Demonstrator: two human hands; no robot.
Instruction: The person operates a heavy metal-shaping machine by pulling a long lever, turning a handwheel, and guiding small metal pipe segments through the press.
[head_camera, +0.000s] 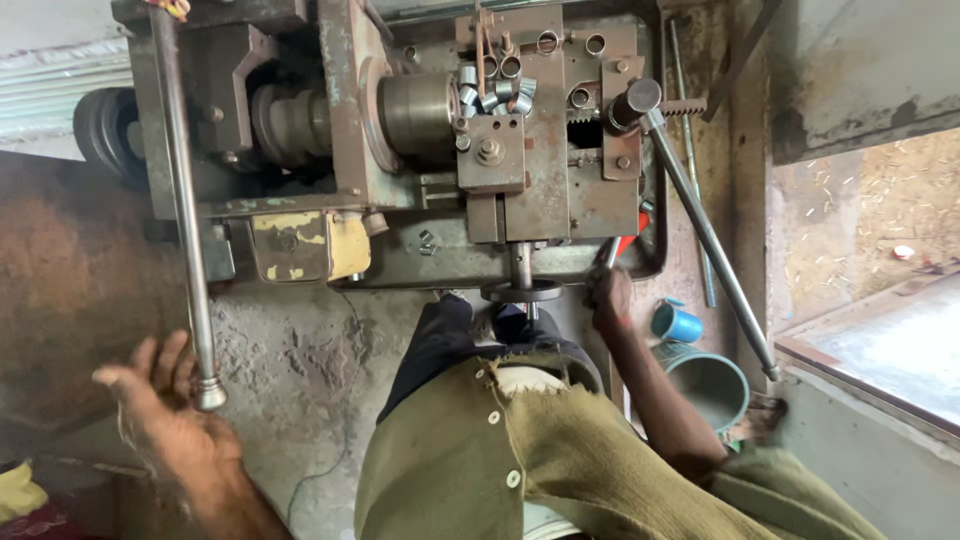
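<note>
Left hand (160, 405) spread open, palm up, fingers just beside the knob end of the long steel lever (185, 200). Best closed fully round that knob before pulling. Lathe (400, 150) in the middle, short metal sleeves (492, 85) piled on its slide. Right hand (610, 295) wrapped round a red-handled tool (625, 245) at the lathe's edge; better held steady, clear of the slanted crank handle (700, 225).

Left hand (160, 400): I see it open, palm beside the long steel lever's (185, 210) knobbed end.
Right hand (610, 295): closed on red-handled tool (625, 246), near lathe (450, 150) edge.
Right, near: blue cup (678, 323), grey bucket (712, 385).
</note>
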